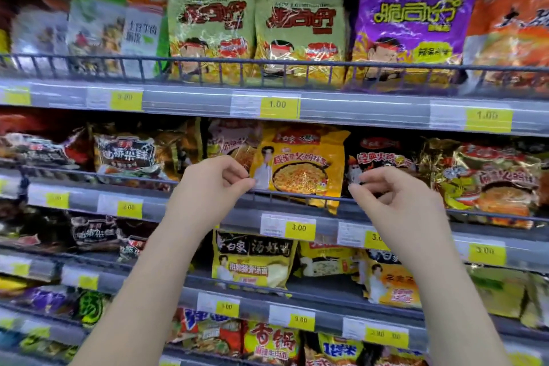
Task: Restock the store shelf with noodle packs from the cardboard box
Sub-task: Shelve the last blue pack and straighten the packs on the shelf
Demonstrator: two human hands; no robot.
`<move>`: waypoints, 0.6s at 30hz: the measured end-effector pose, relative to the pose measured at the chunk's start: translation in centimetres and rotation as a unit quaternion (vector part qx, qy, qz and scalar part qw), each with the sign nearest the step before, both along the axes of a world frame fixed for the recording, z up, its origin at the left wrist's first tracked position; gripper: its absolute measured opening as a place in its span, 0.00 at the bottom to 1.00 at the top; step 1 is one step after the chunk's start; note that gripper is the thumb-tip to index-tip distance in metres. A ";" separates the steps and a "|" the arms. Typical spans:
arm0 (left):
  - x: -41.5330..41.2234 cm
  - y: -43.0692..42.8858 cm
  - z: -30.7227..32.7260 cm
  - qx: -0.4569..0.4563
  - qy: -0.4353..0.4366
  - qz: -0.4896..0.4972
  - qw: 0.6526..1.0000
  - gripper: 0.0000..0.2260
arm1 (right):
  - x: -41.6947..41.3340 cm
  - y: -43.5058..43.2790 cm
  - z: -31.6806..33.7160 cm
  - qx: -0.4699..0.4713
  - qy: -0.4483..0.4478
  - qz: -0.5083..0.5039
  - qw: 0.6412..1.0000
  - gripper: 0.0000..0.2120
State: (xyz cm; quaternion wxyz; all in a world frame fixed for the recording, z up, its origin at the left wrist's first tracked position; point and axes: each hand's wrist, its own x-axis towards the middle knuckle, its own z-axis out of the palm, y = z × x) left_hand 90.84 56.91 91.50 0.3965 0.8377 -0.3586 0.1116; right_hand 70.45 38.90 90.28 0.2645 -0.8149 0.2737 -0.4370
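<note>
Head view: left grip [214,187] pinches yellow pack [300,166] on wire-railed shelf [326,215]; right grip [392,196] unclear.

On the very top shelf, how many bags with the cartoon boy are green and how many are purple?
Green cartoon packs: 2
Purple cartoon pack: 1
Total: 3

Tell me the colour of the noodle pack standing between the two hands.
The noodle pack is mainly yellow, with a noodle bowl picture; head view.
</note>
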 end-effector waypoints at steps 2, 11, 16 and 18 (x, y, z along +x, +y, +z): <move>1.0 -1.1 0.0 0.005 0.001 0.012 1.000 0.07 | 1.0 -0.9 0.0 -0.012 0.021 -0.016 1.000 0.05; 3.0 -4.5 0.2 0.094 -0.009 0.033 0.995 0.09 | 3.8 -4.1 0.5 -0.067 0.148 -0.069 0.984 0.15; 4.2 -5.5 0.8 0.175 -0.006 0.018 0.984 0.12 | 5.7 -5.3 0.7 -0.013 0.186 -0.006 0.983 0.21; 4.6 -5.8 0.7 0.152 0.017 0.007 0.988 0.15 | 6.0 -5.7 0.5 0.017 0.171 0.023 0.985 0.19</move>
